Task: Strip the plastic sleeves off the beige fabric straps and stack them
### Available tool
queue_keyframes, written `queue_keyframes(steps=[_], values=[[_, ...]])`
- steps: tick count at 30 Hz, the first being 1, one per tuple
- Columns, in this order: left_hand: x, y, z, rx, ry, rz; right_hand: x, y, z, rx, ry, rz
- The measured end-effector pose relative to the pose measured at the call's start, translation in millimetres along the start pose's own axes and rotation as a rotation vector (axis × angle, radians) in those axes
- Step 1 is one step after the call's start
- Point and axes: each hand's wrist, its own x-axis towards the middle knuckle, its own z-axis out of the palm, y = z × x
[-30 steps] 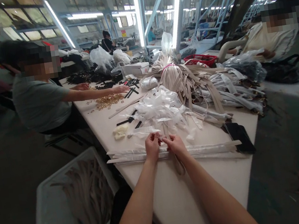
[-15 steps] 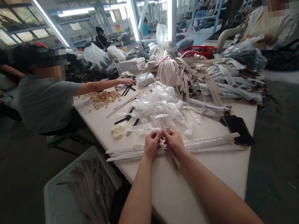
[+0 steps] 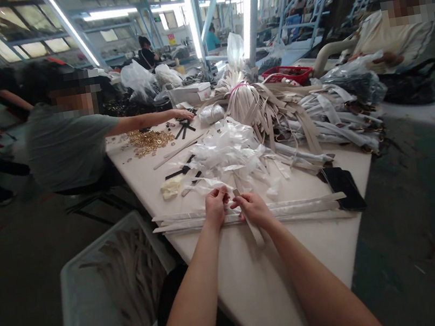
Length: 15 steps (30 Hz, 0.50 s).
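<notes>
left hand [image 3: 216, 207] and right hand [image 3: 254, 210] are both at the near part of the white table [image 3: 297, 260], just apart from each other. right hand is closed around a beige strap [image 3: 252, 228], which runs from just above the fingers, down past the palm and onto the table, tilted toward the near side. left hand is pinched shut on the end of a clear plastic sleeve [image 3: 208, 186]; exact grip hard to tell, fingers partly cover it. both hands sit over a row of long plastic-wrapped strips [image 3: 290, 210] lying left to right across the table.

far side of hands: heap of plastic scraps [image 3: 230, 155], with black clips [image 3: 180, 172] on its left. further on, a bundle of beige straps [image 3: 247, 104] tied with a pink band. wrapped straps [image 3: 336, 123] lie to the right, black phone [image 3: 343, 182] near them, though could be a wallet.

far left: co-worker in grey t-shirt [image 3: 67, 142] reaches across the table, hand [image 3: 183, 114] on black strips [image 3: 184, 128], gold rings [image 3: 149, 141] spread nearby. co-worker in cream top [image 3: 391, 44] sits far right. grey bin [image 3: 109, 244] on floor at near left, full of beige straps [image 3: 133, 284].
</notes>
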Motion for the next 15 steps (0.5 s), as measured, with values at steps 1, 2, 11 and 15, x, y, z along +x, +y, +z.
queue_keyframes(steps=[1,2,11,15], values=[[-0.7,0.6,0.0,0.01,-0.007,0.002,0.6,-0.2,0.5,-0.004,-0.002,0.007],[-1.6,1.3,0.0,0.021,-0.016,0.003,0.9,-0.5,0.8,-0.008,-0.007,0.01],[-13.0,8.5,3.7,0.144,-0.227,-0.094,0.7,-6.5,-1.0,-0.053,0.001,-0.019],[-3.1,19.8,8.6,0.098,-0.099,-0.03,-7.0,-15.0,-6.8,-0.004,-0.105,0.031]])
